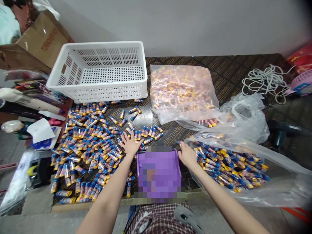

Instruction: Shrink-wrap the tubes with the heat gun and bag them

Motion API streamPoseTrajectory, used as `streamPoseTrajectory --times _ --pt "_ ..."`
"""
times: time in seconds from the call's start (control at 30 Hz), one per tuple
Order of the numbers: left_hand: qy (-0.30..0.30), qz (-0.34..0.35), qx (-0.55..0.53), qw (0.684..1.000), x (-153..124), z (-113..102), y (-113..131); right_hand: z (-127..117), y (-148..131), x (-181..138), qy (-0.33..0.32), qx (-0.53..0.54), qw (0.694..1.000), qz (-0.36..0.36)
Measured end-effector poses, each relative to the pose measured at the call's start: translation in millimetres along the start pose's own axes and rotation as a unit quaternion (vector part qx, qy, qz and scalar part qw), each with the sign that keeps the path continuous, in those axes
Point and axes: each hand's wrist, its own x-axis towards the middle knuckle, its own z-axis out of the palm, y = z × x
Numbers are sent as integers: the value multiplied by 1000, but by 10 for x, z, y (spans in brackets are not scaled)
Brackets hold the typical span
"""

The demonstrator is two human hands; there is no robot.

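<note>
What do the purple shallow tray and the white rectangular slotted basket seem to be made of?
Purple shallow tray: probably smooth plastic, from its even colour; blurring hides part. White rectangular slotted basket: likely rigid satin plastic, from its sheen and slots.

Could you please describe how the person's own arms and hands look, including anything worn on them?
The left hand and right hand wear no gloves, and no watch or bracelet is visible. The forearms are uncovered up to the picture's edge, so no sleeves show. Rings are too small to judge.
</note>
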Motion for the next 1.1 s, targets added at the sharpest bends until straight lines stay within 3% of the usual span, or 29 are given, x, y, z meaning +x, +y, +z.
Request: streamPoseTrajectory --times 0.17,0.27,0.37,0.47,0.57,0.63,0.7,0.73,0.8,0.87,0.93,1.0,1.1 --pt "29 -29 1 999 95 -63 23 -199 39 700 -27 -22 999 11" --pt "38 -25 -15 999 192 -98 117 -241 -120 884 -18 -18 1000 -18" --pt "27 33 -42 998 227 -82 271 -200 -490 714 -13 2 994 -113" --pt "-2 108 -83 991 60 -23 405 -85 -807 327 -29 30 968 -247" --pt "-46 195 -120 972 -337 19 428 43 -769 144 -1 84 934 -348" --pt "-71 258 -123 956 -636 6 330 103 -537 296 94 154 938 -295" --pt "-61 271 -107 955 -850 -33 106 132 -234 634 195 214 950 -115" --pt "-36 234 -96 967 -903 -55 -54 138 -91 836 214 227 950 -22" --pt "55 48 -72 995 -897 -88 -436 147 108 1216 215 231 948 47" --pt "151 -188 -51 969 -781 -103 -814 169 131 1473 198 227 952 53" --pt "181 -312 -47 931 -622 -106 -1072 205 -32 1552 177 218 959 36" --pt "167 -312 -50 934 -462 -103 -1135 243 -323 1461 147 195 969 -24" --pt "148 -216 -55 963 -262 -86 -904 290 -811 1134 109 145 972 -150"
